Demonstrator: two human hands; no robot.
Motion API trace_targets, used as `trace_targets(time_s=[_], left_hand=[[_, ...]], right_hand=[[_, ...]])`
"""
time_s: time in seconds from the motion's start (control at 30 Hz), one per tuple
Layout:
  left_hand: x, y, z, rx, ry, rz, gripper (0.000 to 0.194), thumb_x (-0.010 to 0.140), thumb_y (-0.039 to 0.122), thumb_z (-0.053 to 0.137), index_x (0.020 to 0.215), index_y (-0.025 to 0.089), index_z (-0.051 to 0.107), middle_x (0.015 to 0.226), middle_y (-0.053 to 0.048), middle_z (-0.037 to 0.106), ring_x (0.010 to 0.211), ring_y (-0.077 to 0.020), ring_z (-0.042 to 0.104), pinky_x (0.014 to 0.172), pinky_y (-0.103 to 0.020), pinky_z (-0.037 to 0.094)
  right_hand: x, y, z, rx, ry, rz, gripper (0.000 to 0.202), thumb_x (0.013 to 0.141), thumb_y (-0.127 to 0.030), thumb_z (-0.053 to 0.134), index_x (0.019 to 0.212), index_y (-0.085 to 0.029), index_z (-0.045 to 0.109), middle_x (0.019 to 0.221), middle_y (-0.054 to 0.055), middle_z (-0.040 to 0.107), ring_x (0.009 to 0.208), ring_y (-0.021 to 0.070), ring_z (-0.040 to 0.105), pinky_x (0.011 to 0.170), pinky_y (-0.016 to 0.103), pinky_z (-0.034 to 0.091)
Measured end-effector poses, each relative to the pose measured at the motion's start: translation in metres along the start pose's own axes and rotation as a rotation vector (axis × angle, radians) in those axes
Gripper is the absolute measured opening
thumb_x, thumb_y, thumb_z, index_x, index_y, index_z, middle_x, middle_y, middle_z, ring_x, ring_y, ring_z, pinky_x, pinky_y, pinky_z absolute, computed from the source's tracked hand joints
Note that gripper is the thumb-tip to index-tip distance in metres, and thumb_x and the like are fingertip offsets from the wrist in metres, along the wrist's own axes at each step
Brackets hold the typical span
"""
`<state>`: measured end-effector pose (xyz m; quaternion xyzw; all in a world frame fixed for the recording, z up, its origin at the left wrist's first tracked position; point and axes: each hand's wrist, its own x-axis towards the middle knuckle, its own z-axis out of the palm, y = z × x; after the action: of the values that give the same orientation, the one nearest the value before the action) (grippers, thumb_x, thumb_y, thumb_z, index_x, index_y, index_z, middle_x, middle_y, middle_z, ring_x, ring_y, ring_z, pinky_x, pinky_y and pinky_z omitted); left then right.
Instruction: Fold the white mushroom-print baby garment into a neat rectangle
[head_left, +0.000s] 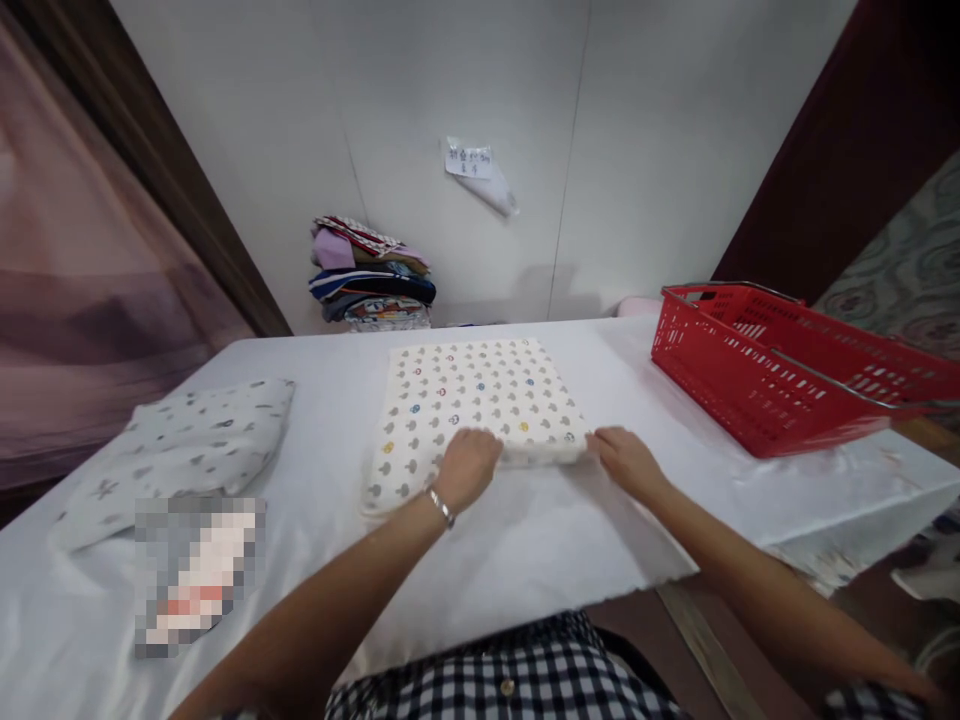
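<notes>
**Cloth (pixel 480 385) in both hands on table (pixel 540 545)**

Cloth (white w/ grey motifs, a few blue, red & yellow ones) lies flat mid-table, folded; take it as clock centre. L hand (pixel 469 468) is at approx. 6 o'clock, fingers curled closed on the near edge; fingertips hidden, but it seems to have the fabric. R hand (pixel 626 462) is at 4 o'clock, fingers drawn together, pinching the near corner. Edge btwn them shows as a thick fold. Bracelet (pixel 442 507) on L wrist.

Red basket (pixel 712 385) stands on the table at 3 o'clock, well apart from R hand. A 2nd cloth, the spotted one (pixel 202 430), lies loosely at 9 o'clock; just below it, at 8, a pixelated item (pixel 199 580), can't tell what. Clothes pile (pixel 371 290) at 11, past the far table edge. Sign (pixel 469 160) on wall (pixel 645 120) at 12, lower part curling.
</notes>
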<state>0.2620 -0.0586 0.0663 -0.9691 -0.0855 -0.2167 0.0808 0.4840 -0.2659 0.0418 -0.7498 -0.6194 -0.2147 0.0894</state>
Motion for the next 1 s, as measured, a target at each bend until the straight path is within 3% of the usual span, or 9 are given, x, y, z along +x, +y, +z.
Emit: trace_targets(time_s=[0.13,0.2,0.3,0.4,0.47,0.57,0.67,0.83,1.0], left_hand=[[0.038,-0.012,-0.028,0.06,0.127,-0.079,0.015,0.084,0.008,0.044,0.082,0.016,0.057,0.081,-0.007,0.059,0.08,-0.0207,0.053,0.071,-0.035,0.038],[0.03,-0.008,-0.027,0.043,0.047,-0.007,0.017,0.083,0.006,0.043,0.08,0.017,0.056,0.078,-0.006,0.057,0.075,-0.0193,0.052,0.067,-0.034,0.038],[0.002,0.002,-0.017,0.003,-0.11,0.054,0.021,0.078,-0.001,0.041,0.075,0.016,0.053,0.073,-0.004,0.055,0.067,-0.0163,0.05,0.06,-0.031,0.038],[-0.023,0.011,-0.009,-0.038,-0.151,0.001,0.021,0.077,0.0,0.041,0.082,0.016,0.053,0.08,-0.004,0.056,0.073,-0.017,0.051,0.061,-0.03,0.039],[-0.032,0.017,-0.007,-0.073,-0.214,-0.004,0.021,0.077,0.0,0.041,0.084,0.017,0.053,0.084,-0.004,0.056,0.076,-0.0175,0.052,0.061,-0.029,0.04],[-0.04,0.026,-0.004,-0.125,-0.304,-0.013,0.023,0.076,0.0,0.04,0.085,0.017,0.053,0.086,-0.004,0.057,0.079,-0.0175,0.053,0.062,-0.029,0.041],[-0.046,0.034,0.003,-0.175,-0.342,-0.003,0.021,0.078,0.002,0.041,0.087,0.016,0.053,0.091,-0.005,0.058,0.084,-0.0178,0.053,0.067,-0.029,0.042],[-0.057,0.042,0.02,-0.214,-0.447,0.011,0.018,0.079,0.006,0.043,0.089,0.016,0.055,0.094,-0.005,0.059,0.086,-0.0188,0.052,0.072,-0.031,0.043],[-0.064,0.047,0.029,-0.237,-0.418,-0.032,0.021,0.079,0.005,0.045,0.092,0.016,0.055,0.096,-0.005,0.058,0.089,-0.019,0.05,0.075,-0.032,0.041]], right_hand=[[0.05,0.027,-0.035,-0.029,0.243,0.097,0.034,0.086,-0.014,0.039,0.111,-0.017,0.062,0.104,0.012,0.062,0.095,0.0248,0.053,0.079,0.037,0.041],[0.053,0.03,-0.041,0.004,0.195,0.014,0.036,0.083,-0.01,0.04,0.11,-0.019,0.063,0.102,0.011,0.063,0.093,0.0238,0.054,0.078,0.036,0.043],[0.035,0.025,-0.036,0.049,0.028,-0.17,0.038,0.081,-0.006,0.039,0.102,-0.022,0.066,0.093,0.008,0.065,0.084,0.0208,0.056,0.071,0.033,0.044],[0.01,0.015,-0.026,0.049,0.071,-0.054,0.036,0.082,-0.008,0.04,0.106,-0.02,0.064,0.102,0.01,0.064,0.09,0.0222,0.056,0.076,0.035,0.044],[-0.002,0.008,-0.021,0.085,-0.004,-0.056,0.036,0.08,-0.008,0.04,0.102,-0.02,0.065,0.099,0.009,0.065,0.089,0.0207,0.057,0.076,0.034,0.044],[-0.017,0.002,-0.016,0.132,-0.155,-0.12,0.035,0.079,-0.005,0.038,0.095,-0.019,0.066,0.093,0.007,0.065,0.083,0.0179,0.057,0.073,0.031,0.044],[-0.03,-0.001,-0.014,0.142,-0.136,-0.036,0.033,0.08,-0.007,0.039,0.1,-0.016,0.064,0.099,0.009,0.063,0.09,0.0193,0.055,0.079,0.033,0.042],[-0.052,-0.01,-0.004,0.241,-0.395,-0.067,0.031,0.078,-0.005,0.039,0.091,-0.019,0.064,0.087,0.005,0.061,0.083,0.0172,0.054,0.075,0.031,0.039],[-0.062,-0.018,0.007,0.257,-0.391,-0.035,0.038,0.078,-0.005,0.038,0.102,-0.02,0.063,0.093,0.006,0.061,0.087,0.0183,0.053,0.075,0.031,0.039]])
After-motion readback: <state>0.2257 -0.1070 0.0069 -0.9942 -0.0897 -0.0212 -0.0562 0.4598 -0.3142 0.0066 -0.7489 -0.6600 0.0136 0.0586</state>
